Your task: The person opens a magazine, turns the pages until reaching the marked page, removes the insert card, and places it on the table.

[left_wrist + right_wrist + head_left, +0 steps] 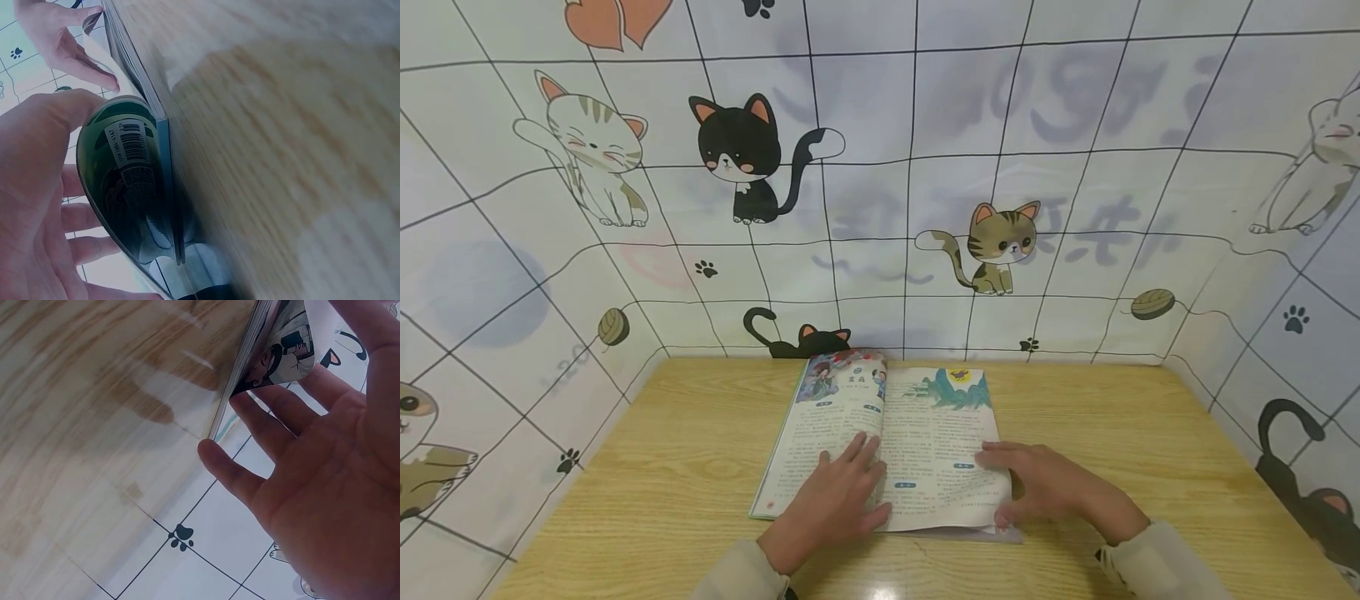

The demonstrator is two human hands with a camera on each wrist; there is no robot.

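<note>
An open magazine [940, 454] lies on the wooden table, with coloured pictures above printed text. My left hand [842, 492] rests on it near the centre fold, fingers spread over the inner part of the left page. In the left wrist view the left hand [37, 200] lies along an arched part of the magazine, whose green underside [128, 156] carries a barcode. My right hand [1048, 487] touches the right page's outer edge, its thumb near the lower corner. A bent leaf [281, 353] with a printed picture on its underside stands by the right hand's extended fingers [278, 428].
The wooden table [685, 467] extends around the magazine on both sides. White cloth walls [865, 200] with a black grid and cartoon cats enclose the table at the back, left and right. Pale sleeves [1165, 562] cover both forearms.
</note>
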